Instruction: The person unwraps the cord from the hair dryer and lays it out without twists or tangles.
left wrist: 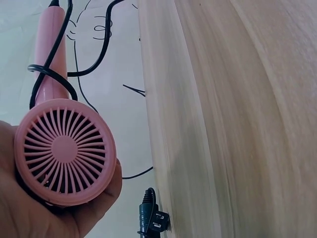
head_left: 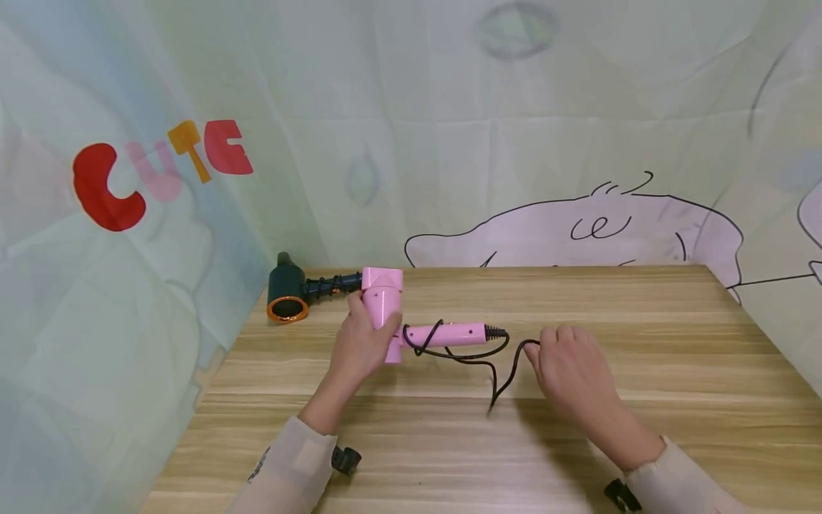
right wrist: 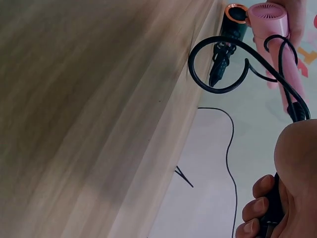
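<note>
A pink hair dryer (head_left: 383, 303) is held up over the table by my left hand (head_left: 362, 343), which grips its barrel. Its handle (head_left: 456, 334) points right, with black cord wound loosely about it. In the left wrist view the round slotted grille (left wrist: 64, 148) faces the camera. The cord (right wrist: 220, 90) hangs in a loop between the dryer and my right hand (head_left: 574, 371). That hand's fingers curl round the cord's far end; in the right wrist view a thick black piece (right wrist: 271, 208) shows within the fingers, mostly hidden.
A dark green hair dryer (head_left: 285, 282) with an orange rim lies at the table's back left, its cord wrapped round the handle. Its plug (left wrist: 158, 221) shows in the left wrist view. A printed curtain (head_left: 359, 143) hangs behind and left of the wooden table (head_left: 693, 357).
</note>
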### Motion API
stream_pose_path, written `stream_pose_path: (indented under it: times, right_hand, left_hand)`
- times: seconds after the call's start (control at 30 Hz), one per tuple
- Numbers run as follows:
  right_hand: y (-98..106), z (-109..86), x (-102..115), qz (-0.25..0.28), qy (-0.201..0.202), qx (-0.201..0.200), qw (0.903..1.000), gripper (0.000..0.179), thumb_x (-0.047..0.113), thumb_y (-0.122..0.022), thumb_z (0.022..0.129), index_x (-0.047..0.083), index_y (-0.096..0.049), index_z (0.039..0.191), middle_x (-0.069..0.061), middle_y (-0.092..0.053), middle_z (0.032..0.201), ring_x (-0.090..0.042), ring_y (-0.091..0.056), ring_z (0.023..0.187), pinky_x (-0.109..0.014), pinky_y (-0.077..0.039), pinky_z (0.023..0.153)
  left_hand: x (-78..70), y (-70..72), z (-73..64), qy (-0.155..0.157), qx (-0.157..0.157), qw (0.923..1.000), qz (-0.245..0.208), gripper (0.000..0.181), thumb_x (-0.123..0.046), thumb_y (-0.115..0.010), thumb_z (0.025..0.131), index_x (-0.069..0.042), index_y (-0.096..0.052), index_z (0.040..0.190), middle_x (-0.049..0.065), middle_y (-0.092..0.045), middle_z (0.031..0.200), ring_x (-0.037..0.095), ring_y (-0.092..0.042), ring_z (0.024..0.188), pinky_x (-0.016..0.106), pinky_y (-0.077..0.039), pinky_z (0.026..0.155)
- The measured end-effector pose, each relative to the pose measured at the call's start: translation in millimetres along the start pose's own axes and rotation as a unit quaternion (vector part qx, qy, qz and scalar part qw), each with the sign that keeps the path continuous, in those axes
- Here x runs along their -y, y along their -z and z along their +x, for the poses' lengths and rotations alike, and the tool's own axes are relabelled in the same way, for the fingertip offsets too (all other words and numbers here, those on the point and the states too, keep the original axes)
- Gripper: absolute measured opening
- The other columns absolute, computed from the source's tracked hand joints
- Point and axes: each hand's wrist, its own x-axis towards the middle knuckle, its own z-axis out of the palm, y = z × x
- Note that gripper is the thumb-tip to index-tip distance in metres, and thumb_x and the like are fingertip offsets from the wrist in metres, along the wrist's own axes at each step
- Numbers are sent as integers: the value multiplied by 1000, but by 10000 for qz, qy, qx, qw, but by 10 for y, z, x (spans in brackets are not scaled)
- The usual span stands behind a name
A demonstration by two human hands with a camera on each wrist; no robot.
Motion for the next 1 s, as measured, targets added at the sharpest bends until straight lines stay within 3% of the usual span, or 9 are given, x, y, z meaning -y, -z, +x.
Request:
stream_pose_path:
  times: [0.43,1.0]
  right_hand:
    - [-91,110,-108,111,-422,699,9966,47,30,-56,103,8,-35,67,-5,-32,61,-24,-33,55,-33,-28,53]
    - [-137,151,-328,111,-571,1067,9926,46,32,-52,105,7,-40,69,-8,-37,63,-28,-40,58,-40,-35,54]
  left_hand:
    - [33,11,1,-25,92,9999,-131,85,-52,-59,97,-6,-17,156,20,-59,120,33,-64,98,41,-55,74]
    - [61,17,0,-41,135,9998,-155,85,-51,-59,97,-6,-16,156,21,-57,123,34,-63,101,44,-56,78]
